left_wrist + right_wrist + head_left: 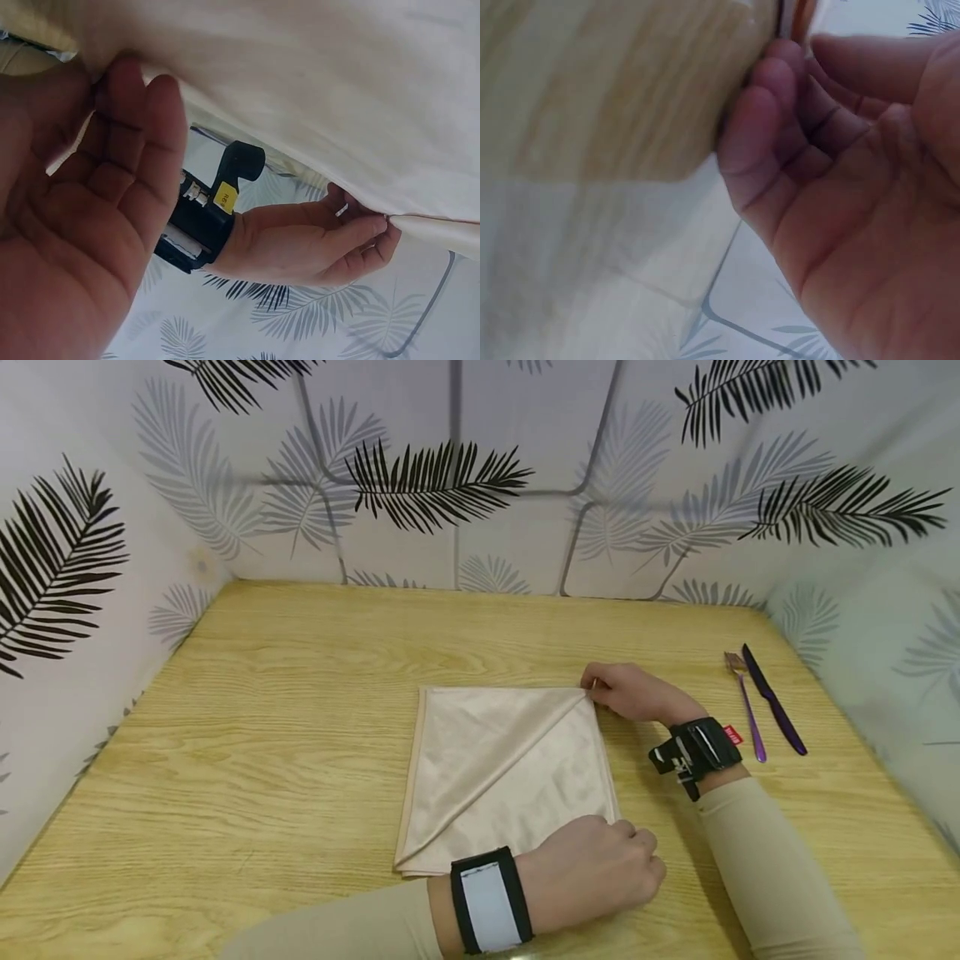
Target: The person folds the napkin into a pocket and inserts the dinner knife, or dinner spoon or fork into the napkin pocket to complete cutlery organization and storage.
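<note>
A beige satin cloth napkin lies folded in a square on the wooden table, with a diagonal fold line across it. At its far right corner my right hand pinches the fabric between thumb and fingers, seen also in the left wrist view. My left hand covers the near right corner. In the left wrist view, the left thumb and fingertips pinch the cloth's edge. The right wrist view shows the curled right fingers close to the tabletop; what they hold is barely visible there.
A fork with a purple handle and a dark purple knife lie side by side to the right of my right hand. Leaf-patterned sheeting rises along the back and sides of the table.
</note>
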### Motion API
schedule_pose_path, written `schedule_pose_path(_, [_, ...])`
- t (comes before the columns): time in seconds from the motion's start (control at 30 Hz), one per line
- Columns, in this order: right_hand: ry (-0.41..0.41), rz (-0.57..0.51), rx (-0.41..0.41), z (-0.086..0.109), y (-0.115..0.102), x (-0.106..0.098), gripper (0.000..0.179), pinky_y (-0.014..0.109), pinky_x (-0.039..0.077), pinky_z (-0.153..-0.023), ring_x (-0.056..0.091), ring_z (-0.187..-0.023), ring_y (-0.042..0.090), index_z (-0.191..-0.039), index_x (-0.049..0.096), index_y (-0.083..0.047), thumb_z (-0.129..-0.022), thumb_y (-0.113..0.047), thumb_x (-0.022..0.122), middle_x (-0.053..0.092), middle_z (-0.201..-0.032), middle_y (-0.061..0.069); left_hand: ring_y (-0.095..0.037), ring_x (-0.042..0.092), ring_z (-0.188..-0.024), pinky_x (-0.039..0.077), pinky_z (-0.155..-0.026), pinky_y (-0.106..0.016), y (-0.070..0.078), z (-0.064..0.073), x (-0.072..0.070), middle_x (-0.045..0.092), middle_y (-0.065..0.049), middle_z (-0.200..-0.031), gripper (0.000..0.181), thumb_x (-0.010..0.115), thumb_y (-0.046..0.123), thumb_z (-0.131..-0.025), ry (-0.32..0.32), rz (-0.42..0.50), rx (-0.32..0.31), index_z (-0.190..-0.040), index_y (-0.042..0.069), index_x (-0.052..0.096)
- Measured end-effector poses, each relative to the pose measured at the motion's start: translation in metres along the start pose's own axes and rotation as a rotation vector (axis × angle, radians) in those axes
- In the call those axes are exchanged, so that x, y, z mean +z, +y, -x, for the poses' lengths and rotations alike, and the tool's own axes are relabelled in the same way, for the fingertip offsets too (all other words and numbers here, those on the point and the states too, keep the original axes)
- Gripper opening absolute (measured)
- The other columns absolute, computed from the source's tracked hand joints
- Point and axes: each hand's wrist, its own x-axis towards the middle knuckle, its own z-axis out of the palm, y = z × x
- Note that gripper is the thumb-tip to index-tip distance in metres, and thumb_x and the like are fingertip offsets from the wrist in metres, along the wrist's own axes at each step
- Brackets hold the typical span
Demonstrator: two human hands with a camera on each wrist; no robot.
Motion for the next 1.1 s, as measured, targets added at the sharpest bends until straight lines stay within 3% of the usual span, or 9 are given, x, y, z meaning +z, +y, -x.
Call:
schedule_pose_path(0.2, [0.043,0.009,0.039,-0.002,0.000,0.004,0.015,0.031,0.044,-0.071,0.054,-0.077,0.017,-0.107,0.067,-0.005,-0.104,-0.008,0.053,0.064,-0.091,0.009,-0.003,0.063,-0.076,0.050,-0.056,-0.019,0.002,-0.003,0.003,0.064,0.011,-0.087,0.026,0.051,0.021,-0.105,-0.006,0.026,0.033,-0.095,0.034,0.070])
schedule_pose_path(0.33, [0.049,0.019,0.070,-0.004,-0.004,0.005,0.014,0.031,0.043,-0.072,0.054,-0.079,0.019,-0.107,0.067,-0.004,-0.103,-0.010,0.055,0.065,-0.095,0.010,-0.004,0.062,-0.073,0.051,-0.059,-0.019,0.007,-0.004,0.005,0.064,0.011,-0.086,0.027,0.051,0.017,-0.104,0.018,-0.004,0.059,-0.095,0.034,0.070])
schedule_pose_path(0.47, [0.044,0.024,0.097,-0.007,-0.007,0.005,0.014,0.030,0.043,-0.070,0.054,-0.078,0.019,-0.107,0.066,-0.002,-0.102,-0.012,0.057,0.066,-0.096,0.011,-0.003,0.060,-0.070,0.050,-0.061,-0.019,0.012,-0.005,0.005,0.061,0.011,-0.081,0.030,0.049,0.013,-0.103,0.056,-0.046,0.082,-0.092,0.032,0.069])
schedule_pose_path(0.67, [0.044,0.053,0.120,-0.011,-0.008,0.006,0.014,0.030,0.043,-0.066,0.054,-0.075,0.019,-0.106,0.065,-0.002,-0.100,-0.012,0.059,0.065,-0.094,0.011,-0.002,0.057,-0.068,0.048,-0.060,-0.018,0.016,-0.006,0.004,0.057,0.011,-0.077,0.032,0.046,0.012,-0.104,0.055,-0.035,0.081,-0.090,0.031,0.068])
schedule_pose_path(0.87, [0.045,0.059,0.110,-0.012,-0.009,0.006,0.012,0.029,0.041,-0.061,0.052,-0.067,0.018,-0.105,0.065,-0.002,-0.098,-0.011,0.060,0.060,-0.084,0.009,-0.002,0.053,-0.066,0.045,-0.056,-0.017,0.022,-0.004,0.002,0.055,0.013,-0.074,0.032,0.046,0.011,-0.102,0.083,-0.027,0.063,-0.085,0.031,0.065])
schedule_pose_path(1.1, [0.059,0.098,0.077,-0.012,-0.010,0.006,0.011,0.029,0.040,-0.062,0.051,-0.068,0.018,-0.103,0.066,-0.002,-0.098,-0.010,0.060,0.062,-0.084,0.009,-0.001,0.052,-0.063,0.043,-0.052,-0.017,0.026,-0.004,0.002,0.051,0.013,-0.073,0.030,0.044,0.016,-0.103,0.131,-0.047,0.063,-0.085,0.031,0.062])
